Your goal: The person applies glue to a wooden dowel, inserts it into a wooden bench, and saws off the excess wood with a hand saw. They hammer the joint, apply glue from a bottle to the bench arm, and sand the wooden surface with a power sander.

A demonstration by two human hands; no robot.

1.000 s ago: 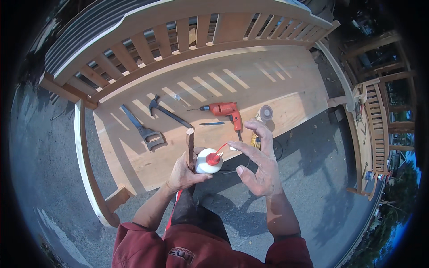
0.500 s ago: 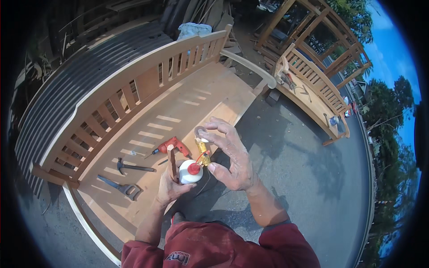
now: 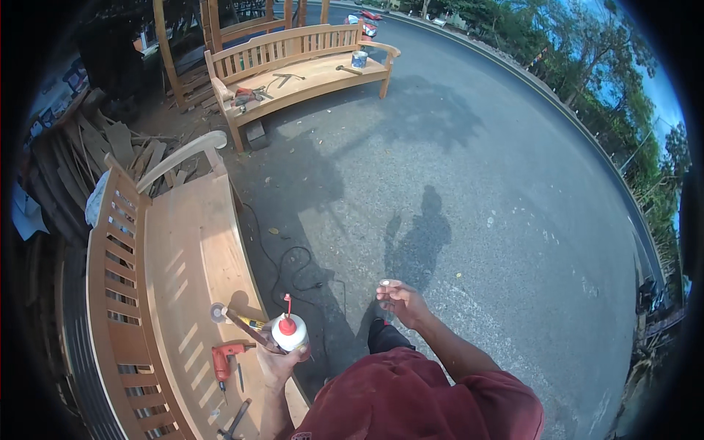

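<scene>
My left hand (image 3: 276, 364) grips a white glue bottle (image 3: 292, 334) with a red nozzle, held upright over the front edge of a pale wooden bench (image 3: 192, 253) on my left. The same hand also pinches a thin dark stick (image 3: 244, 328) that slants up to the left. My right hand (image 3: 400, 301) is raised in front of me over the grey asphalt, apart from the bottle, fingers loosely curled. A tiny pale speck shows at its fingertips; I cannot tell whether it holds anything.
On the bench seat lie a red power drill (image 3: 222, 360), a round disc (image 3: 217, 313) and a hammer (image 3: 237, 418). A black cable (image 3: 292, 270) loops on the asphalt. A second bench (image 3: 308, 77) with tools and a tin stands far ahead. Scrap wood (image 3: 110, 147) is piled at left.
My view has swung right, so the bench now lies at my left. My right hand has pulled away from the bottle to the right. The left hand still holds bottle and stick.
</scene>
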